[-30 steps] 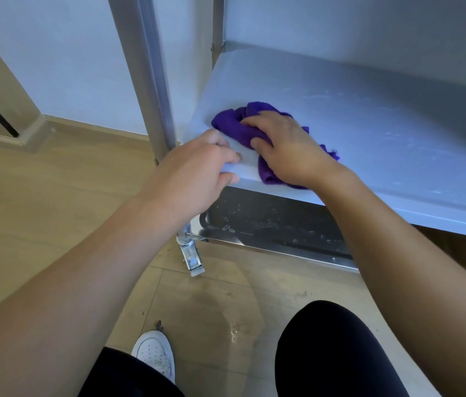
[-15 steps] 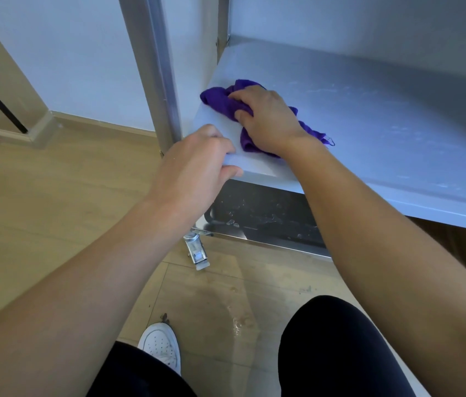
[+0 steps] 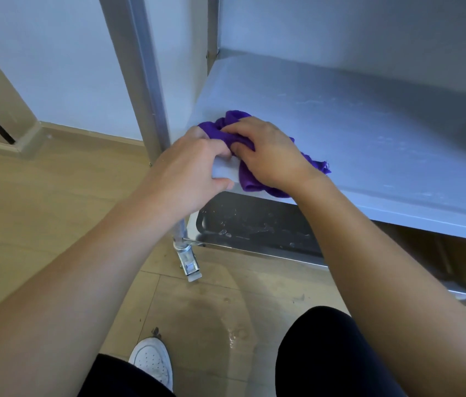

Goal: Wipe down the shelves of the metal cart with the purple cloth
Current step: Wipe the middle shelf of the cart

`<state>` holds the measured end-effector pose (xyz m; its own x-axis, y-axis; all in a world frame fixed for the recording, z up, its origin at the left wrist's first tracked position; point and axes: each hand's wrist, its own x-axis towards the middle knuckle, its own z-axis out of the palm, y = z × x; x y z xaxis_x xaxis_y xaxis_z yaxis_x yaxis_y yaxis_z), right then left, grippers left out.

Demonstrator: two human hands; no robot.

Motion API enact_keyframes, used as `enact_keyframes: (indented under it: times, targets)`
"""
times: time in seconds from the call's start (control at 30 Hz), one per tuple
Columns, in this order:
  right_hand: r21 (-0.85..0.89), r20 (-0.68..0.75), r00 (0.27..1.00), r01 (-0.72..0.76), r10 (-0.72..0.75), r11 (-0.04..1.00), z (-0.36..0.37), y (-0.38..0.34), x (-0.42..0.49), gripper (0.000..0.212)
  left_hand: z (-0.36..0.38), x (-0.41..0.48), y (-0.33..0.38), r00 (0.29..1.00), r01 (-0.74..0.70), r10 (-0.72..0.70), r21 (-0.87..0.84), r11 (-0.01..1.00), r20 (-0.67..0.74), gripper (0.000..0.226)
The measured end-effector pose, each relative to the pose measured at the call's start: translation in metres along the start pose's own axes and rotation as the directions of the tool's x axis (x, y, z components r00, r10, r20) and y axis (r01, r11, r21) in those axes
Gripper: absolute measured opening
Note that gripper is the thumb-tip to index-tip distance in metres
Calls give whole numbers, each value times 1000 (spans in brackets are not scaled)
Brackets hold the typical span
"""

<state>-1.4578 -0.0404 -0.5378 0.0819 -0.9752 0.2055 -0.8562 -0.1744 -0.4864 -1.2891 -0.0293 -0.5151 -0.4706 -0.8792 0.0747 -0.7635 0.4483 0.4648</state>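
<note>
The purple cloth [image 3: 250,181] lies bunched on the front left corner of the metal cart's middle shelf [image 3: 369,133], partly hanging over the front edge. My right hand [image 3: 266,154] lies on top of it, fingers curled into the fabric, pressing it down. My left hand [image 3: 194,170] grips the shelf's front left corner, thumb under the edge and fingers on top, touching the cloth. Much of the cloth is hidden under my right hand.
The cart's upright post [image 3: 146,81] rises just left of my hands. Below is the wet bottom shelf [image 3: 254,222] with water drops, and a caster brake [image 3: 190,265]. The wooden floor [image 3: 54,210] shows a wet patch. My white shoe [image 3: 151,362] and knee [image 3: 326,348] are near.
My right hand has pulled the cloth from further back on the shelf toward the front left corner, up against my left hand. The left hand keeps its grip on the corner.
</note>
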Motion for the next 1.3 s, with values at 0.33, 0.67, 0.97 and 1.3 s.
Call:
enact_keyframes:
  times: [0.33, 0.67, 0.97, 1.3]
  targets:
    - [-67, -61, 993, -104, 100, 992, 1, 29, 48, 33, 20, 41, 5, 990, -73, 89, 137, 988, -114, 35]
    - [-83, -105, 966, -245, 236, 966, -7, 61, 112, 34, 44, 65, 7, 973, -45, 51, 34, 998, -223, 33]
    - [-124, -121, 952, -297, 282, 947, -8, 84, 177, 34, 48, 66, 2, 968, -66, 70, 27, 997, -241, 32]
    - [-200, -49, 967, -254, 249, 946, -11, 83, 175, 38, 46, 70, 2, 964, -56, 54, -4, 998, -259, 27]
